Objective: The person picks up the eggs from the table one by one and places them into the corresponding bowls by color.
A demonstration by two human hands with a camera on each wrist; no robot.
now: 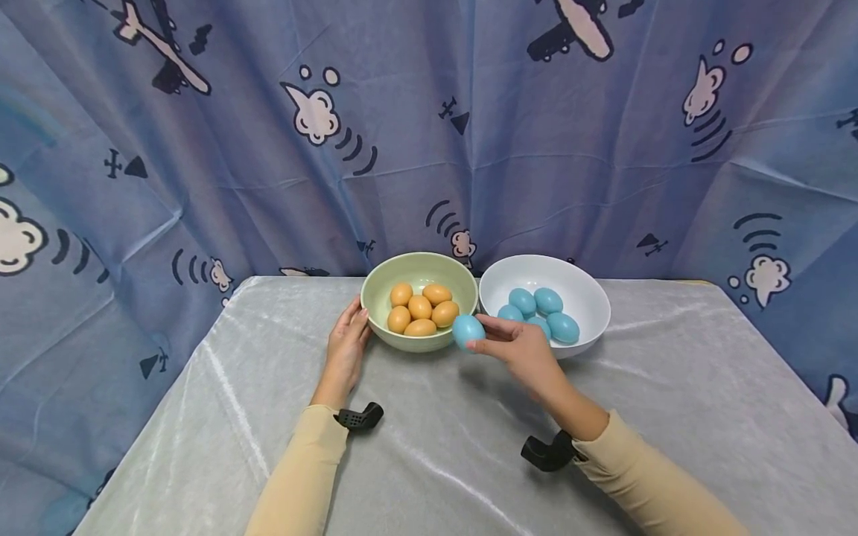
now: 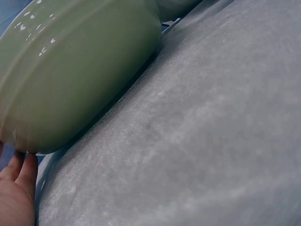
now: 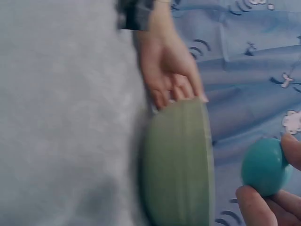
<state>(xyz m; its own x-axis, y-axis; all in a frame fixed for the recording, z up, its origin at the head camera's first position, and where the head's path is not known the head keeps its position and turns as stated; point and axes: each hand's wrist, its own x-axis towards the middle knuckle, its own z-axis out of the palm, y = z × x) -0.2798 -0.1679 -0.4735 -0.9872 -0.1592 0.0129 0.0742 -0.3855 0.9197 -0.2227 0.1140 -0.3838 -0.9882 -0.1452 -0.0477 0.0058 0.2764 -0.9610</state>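
My right hand pinches a blue egg between thumb and fingertips, in front of the gap between two bowls. In the right wrist view, that egg is raised above the level of the green bowl's rim. My left hand rests against the left side of the light green bowl, its fingertips touching the wall. Several orange eggs lie inside this bowl. Close beside it on the right stands a white bowl with several blue eggs, partly hidden by my right hand.
Both bowls stand near the back edge of a table covered with a grey velvety cloth. A blue patterned curtain hangs right behind them. Each wrist carries a black camera mount, such as the one on the left wrist.
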